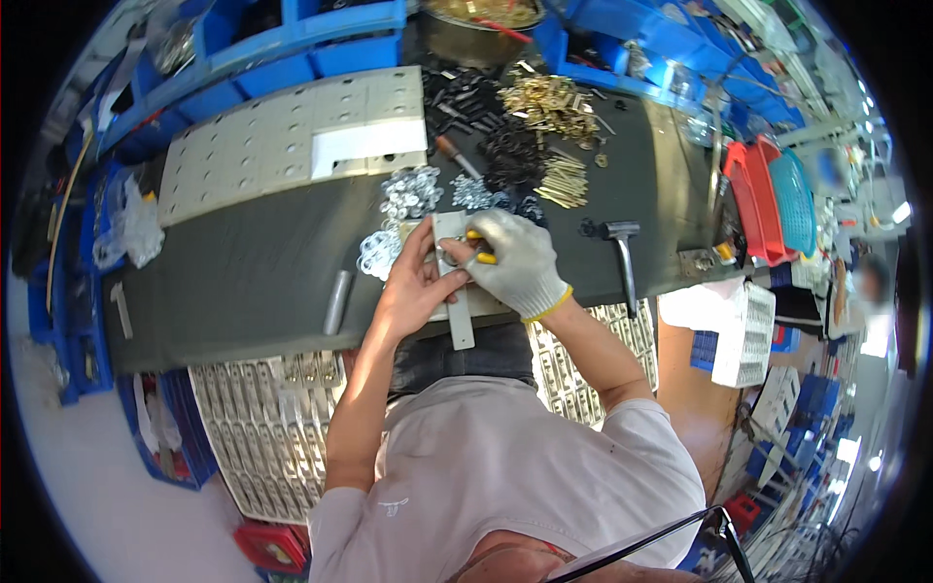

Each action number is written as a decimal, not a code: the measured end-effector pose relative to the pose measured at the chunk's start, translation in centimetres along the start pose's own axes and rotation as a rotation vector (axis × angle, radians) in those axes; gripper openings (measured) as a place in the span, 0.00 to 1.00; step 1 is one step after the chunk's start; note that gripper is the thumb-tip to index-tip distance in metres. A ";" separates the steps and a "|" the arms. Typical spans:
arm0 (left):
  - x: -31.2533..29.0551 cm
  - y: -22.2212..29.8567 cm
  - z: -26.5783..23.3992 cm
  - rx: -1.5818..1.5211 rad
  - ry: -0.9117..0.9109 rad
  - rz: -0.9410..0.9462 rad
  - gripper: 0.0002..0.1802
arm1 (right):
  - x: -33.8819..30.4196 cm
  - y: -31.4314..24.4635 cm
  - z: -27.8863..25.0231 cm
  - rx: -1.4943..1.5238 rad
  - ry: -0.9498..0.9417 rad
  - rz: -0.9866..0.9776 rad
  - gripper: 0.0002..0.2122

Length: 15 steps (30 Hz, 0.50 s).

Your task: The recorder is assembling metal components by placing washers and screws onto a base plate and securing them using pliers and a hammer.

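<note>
My left hand (416, 288) is bare and closed around a long, narrow metal plate (459, 325) at the table's front edge, its thumb and fingers on the upper part. A white knitted glove with a yellow cuff covers my right hand (517, 260). In it are two yellow grips, apparently pliers (485, 258), held over the plate's upper end; their jaws are hidden. Just beyond my hands lie piles of silvery washers (410, 192), clear-looking rings (378, 254) and small silvery parts (470, 191).
A hammer (625, 255) lies right of my hands, a metal cylinder (338, 302) left. Farther back are brass parts (552, 107), brass pins (563, 182), black parts (513, 157), a screwdriver (457, 154) and a perforated panel (262, 146). Blue bins (355, 55) line the back; filled trays (267, 437) sit below.
</note>
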<state>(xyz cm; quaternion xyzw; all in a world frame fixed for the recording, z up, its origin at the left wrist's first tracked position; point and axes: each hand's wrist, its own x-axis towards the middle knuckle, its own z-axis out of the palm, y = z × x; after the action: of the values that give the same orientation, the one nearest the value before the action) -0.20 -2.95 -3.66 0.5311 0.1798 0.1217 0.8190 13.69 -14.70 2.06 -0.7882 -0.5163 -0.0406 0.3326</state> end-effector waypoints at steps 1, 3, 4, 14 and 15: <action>-0.1 -0.1 -0.1 0.003 0.007 -0.005 0.51 | -0.1 0.0 0.0 0.036 -0.005 0.000 0.13; -0.1 -0.5 -0.3 -0.029 0.003 -0.011 0.51 | -0.3 -0.5 0.0 0.068 0.031 -0.051 0.09; -0.1 -0.6 -0.3 -0.057 0.014 -0.018 0.51 | -0.4 -0.5 0.2 0.108 0.073 -0.077 0.07; -0.1 0.6 0.7 -0.010 0.025 -0.015 0.50 | 0.1 2.8 -1.9 0.152 -0.188 -0.287 0.15; 0.0 0.8 0.8 -0.008 0.028 -0.021 0.50 | -0.2 3.1 -2.4 0.250 -0.183 -0.163 0.18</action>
<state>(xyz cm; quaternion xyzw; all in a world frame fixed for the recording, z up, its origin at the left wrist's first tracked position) 0.11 -3.26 -2.65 0.5242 0.1965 0.1211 0.8197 16.92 -16.97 2.36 -0.6966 -0.6074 0.0690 0.3755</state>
